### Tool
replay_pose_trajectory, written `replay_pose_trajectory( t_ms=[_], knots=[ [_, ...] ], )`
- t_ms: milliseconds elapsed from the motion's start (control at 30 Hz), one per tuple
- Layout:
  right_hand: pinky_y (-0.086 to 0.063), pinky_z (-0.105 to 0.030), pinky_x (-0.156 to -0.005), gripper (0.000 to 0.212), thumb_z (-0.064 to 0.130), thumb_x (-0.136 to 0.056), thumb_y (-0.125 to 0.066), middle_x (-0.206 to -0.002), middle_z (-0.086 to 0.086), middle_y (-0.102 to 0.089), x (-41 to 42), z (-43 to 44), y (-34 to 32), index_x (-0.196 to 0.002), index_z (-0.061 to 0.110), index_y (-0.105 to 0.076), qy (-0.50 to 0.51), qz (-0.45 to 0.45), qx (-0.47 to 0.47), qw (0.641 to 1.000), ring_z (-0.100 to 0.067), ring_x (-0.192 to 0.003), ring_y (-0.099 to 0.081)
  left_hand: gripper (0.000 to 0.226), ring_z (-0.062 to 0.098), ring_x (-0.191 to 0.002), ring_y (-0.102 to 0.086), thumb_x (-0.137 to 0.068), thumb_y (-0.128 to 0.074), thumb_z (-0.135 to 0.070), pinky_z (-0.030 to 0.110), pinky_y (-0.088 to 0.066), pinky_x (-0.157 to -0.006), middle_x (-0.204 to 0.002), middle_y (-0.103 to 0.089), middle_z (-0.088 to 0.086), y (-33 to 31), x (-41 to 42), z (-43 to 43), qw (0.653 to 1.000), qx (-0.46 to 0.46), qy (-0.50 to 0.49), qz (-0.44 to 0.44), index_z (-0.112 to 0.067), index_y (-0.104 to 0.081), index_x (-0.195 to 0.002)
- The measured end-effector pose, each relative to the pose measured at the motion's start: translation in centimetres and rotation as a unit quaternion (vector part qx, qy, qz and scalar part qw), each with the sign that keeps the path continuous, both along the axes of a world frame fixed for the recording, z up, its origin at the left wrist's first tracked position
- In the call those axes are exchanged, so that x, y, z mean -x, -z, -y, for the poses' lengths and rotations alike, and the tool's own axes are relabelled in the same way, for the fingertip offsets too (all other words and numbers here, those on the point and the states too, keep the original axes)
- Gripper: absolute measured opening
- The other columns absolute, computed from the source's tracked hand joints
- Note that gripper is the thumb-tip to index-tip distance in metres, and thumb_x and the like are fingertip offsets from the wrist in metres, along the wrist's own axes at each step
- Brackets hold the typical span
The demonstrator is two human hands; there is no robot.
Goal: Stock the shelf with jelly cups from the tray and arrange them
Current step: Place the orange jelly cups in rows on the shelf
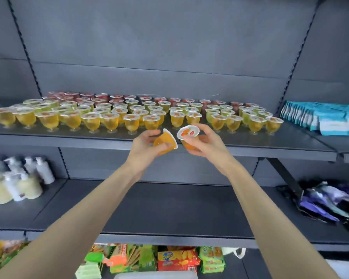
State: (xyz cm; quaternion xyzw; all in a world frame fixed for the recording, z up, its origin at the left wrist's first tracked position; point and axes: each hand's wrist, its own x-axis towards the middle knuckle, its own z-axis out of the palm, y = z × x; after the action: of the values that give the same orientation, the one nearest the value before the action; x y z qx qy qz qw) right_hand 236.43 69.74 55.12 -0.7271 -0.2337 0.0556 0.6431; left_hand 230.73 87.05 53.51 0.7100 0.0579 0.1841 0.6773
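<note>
Both hands are raised just in front of the dark grey shelf (250, 144). My left hand (147, 144) grips an orange jelly cup (165, 140) tipped on its side, lid facing right. My right hand (203, 140) holds a second orange jelly cup (187, 132) with its white printed lid turned toward me. Several rows of jelly cups (129, 115) stand on the shelf: orange in front, yellow-green behind them, red at the back. A gap in the front row lies just above my hands. No tray shows in the view.
Blue-and-white packets (328, 117) lie on the shelf to the right. One shelf lower stand white and yellow bottles (14, 180) at left and purple packs (328, 200) at right. Snack boxes (169, 258) fill the bottom shelf.
</note>
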Motion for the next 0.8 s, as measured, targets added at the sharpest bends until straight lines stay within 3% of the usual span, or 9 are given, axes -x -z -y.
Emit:
replay_pose_trajectory(
  t_ms=[100, 300, 433, 533, 667, 800],
  knots=[
    [-0.058, -0.034, -0.083, 0.035, 0.028, -0.082, -0.072, -0.112, -0.007, -0.062, -1.3, -0.6, -0.5, -0.112, 0.03, -0.056, 0.017, 0.007, -0.002, 1.0, -0.018, -0.103, -0.064, 0.045, 0.015, -0.086, -0.059, -0.076, -0.074, -0.009, 0.022, -0.047, -0.067, -0.1, -0.063, 0.003, -0.7, -1.7, -0.8, 0.999, -0.036, 0.02, 0.003, -0.017, -0.055, -0.116],
    [-0.051, -0.013, -0.063, 0.034, 0.031, -0.082, -0.071, -0.101, 0.007, -0.065, -3.7, -0.9, -0.7, -0.11, 0.022, -0.054, 0.087, 0.062, 0.044, 0.993, -0.006, -0.09, -0.063, 0.041, 0.012, -0.084, -0.06, -0.072, -0.079, -0.012, 0.022, -0.054, -0.056, -0.092, -0.061, -0.002, -1.6, -4.6, -1.2, 0.996, -0.09, 0.018, 0.017, -0.017, -0.055, -0.105],
    [-0.054, -0.022, -0.075, 0.041, 0.037, -0.081, -0.07, -0.1, 0.009, -0.063, -6.0, -0.8, -0.4, -0.114, 0.021, -0.05, 0.125, 0.065, 0.076, 0.987, -0.008, -0.091, -0.062, 0.042, 0.009, -0.088, -0.059, -0.069, -0.082, -0.021, 0.018, -0.048, -0.072, -0.093, -0.063, -0.005, -1.5, -6.5, -1.4, 0.989, -0.149, -0.005, 0.022, -0.016, -0.06, -0.105],
    [-0.056, -0.035, -0.083, 0.051, 0.042, -0.083, -0.067, -0.105, 0.007, -0.058, -7.5, -0.6, -0.3, -0.126, 0.026, -0.046, 0.141, 0.069, 0.1, 0.983, -0.015, -0.098, -0.06, 0.038, 0.004, -0.083, -0.059, -0.07, -0.081, -0.019, 0.008, -0.043, -0.068, -0.09, -0.064, -0.008, -1.2, -7.8, -1.1, 0.981, -0.191, -0.013, 0.025, -0.017, -0.06, -0.102],
    [-0.054, -0.043, -0.089, 0.026, 0.042, -0.088, -0.06, -0.118, 0.004, -0.057, -9.1, -0.4, 0.1, -0.109, 0.027, -0.057, 0.145, 0.107, 0.128, 0.975, -0.018, -0.106, -0.058, 0.042, 0.007, -0.086, -0.058, -0.072, -0.08, -0.021, 0.008, -0.041, -0.067, -0.096, -0.063, -0.006, -0.8, -9.4, -0.4, 0.97, -0.238, -0.047, 0.021, -0.013, -0.061, -0.109],
    [-0.051, -0.04, -0.093, 0.018, 0.04, -0.092, -0.055, -0.114, 0.004, -0.058, -10.1, -0.5, 0.4, -0.104, 0.028, -0.051, 0.149, 0.122, 0.16, 0.968, -0.019, -0.106, -0.059, 0.042, 0.01, -0.086, -0.056, -0.076, -0.077, -0.022, 0.014, -0.041, -0.066, -0.096, -0.06, -0.005, -0.7, -10.5, 0.3, 0.957, -0.281, -0.074, 0.016, -0.013, -0.059, -0.113]
  ],
)
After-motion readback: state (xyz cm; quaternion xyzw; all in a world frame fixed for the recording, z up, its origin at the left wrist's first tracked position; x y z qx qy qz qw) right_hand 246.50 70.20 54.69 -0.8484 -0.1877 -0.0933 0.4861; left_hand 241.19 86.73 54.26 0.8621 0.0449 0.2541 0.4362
